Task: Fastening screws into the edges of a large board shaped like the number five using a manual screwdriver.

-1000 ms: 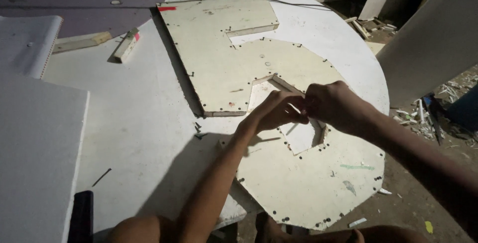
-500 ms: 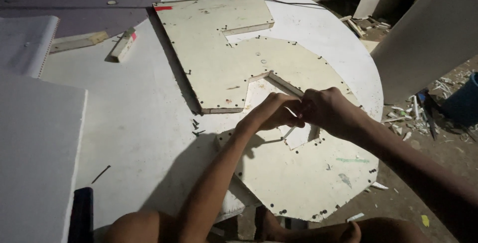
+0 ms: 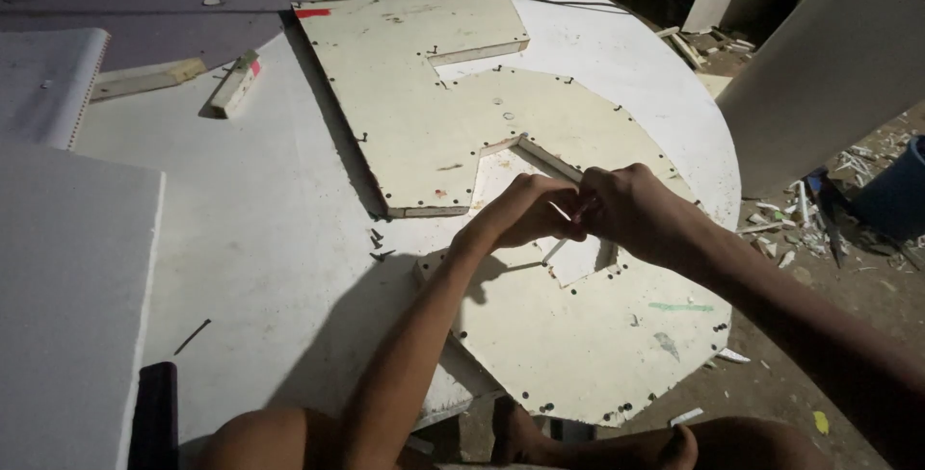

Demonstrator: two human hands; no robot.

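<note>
pinching a thin stick (image 3: 557, 247) at centre frame, left hand (image 3: 525, 212) and right hand (image 3: 641, 215) meeting fingertip to fingertip, both clenched around it. hovering over the notch in a cream board (image 3: 597, 335), lying lower right on the round white surface (image 3: 260, 229). loose screws (image 3: 378, 244) sitting just left.

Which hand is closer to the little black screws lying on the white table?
Left. The left hand is just right of the loose black screws and slightly above them; the right hand sits beyond it, farther right, over the cream board.
</note>
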